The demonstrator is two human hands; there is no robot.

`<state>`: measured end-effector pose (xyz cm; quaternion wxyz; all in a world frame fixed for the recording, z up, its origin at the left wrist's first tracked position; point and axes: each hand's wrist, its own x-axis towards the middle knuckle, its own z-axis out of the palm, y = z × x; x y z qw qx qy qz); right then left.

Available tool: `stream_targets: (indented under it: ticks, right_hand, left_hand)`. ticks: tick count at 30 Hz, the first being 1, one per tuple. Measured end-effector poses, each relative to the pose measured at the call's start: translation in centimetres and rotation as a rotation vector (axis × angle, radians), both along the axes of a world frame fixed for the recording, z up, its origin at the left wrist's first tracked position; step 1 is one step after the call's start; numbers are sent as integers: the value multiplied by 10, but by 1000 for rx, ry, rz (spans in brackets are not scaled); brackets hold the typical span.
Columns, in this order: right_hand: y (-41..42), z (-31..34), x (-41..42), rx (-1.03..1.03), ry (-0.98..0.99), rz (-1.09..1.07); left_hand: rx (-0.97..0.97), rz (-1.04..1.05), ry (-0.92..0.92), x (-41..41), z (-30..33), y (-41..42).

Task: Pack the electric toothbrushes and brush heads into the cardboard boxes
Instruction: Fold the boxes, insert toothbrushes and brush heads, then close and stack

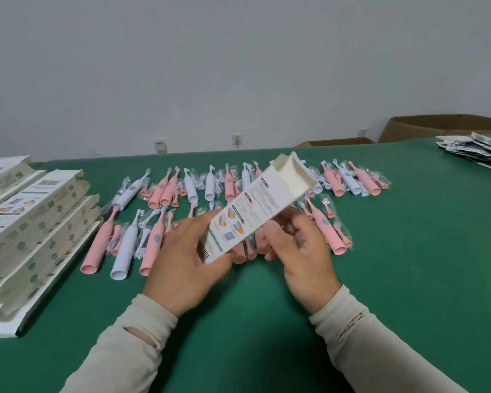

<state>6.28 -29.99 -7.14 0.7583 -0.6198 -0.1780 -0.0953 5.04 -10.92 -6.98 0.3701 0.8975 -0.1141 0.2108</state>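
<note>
Box [255, 205] gripped between both hands — open end up.

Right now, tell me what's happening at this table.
A person is packing electric toothbrushes. Both hands hold one white cardboard box up over the green table: the left hand grips its lower end, the right hand steadies it from the other side. Its top end is open and looks empty. Pink and white toothbrushes and bagged brush heads lie in rows behind it. More boxes are stacked at the left.
</note>
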Motion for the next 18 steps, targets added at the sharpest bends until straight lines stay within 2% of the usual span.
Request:
stream_targets:
  ticks: [2,4,8,10,12,13,14,16,18]
  right_hand:
    - [-1,0,2,-7,38,-17]
    - [-2,-3,5,-20,120,-26]
    - [-9,1,10,-56,209,110]
    - [-29,9,20,-140,175,-72]
    - [-61,15,35,-322,134,-491]
    - [-79,14,41,-483,129,-670]
    - [-93,12,46,-666,148,-753]
    - [-108,5,54,-1020,279,-703]
    - [-108,-1,62,-1262,384,-631]
  left_hand:
    - [223,25,-11,-2,-5,-1]
    - [304,49,-15,-3,-7,-6]
    - [269,52,-6,0,-8,-6]
    - [266,70,4,2,-8,-3]
    - [267,119,-6,4,-8,0]
    - [250,134,-8,3,-7,1]
    - [231,141,-1,2,-6,1]
    - [213,140,12,1,-4,0]
    - [225,125,23,0,-4,-2]
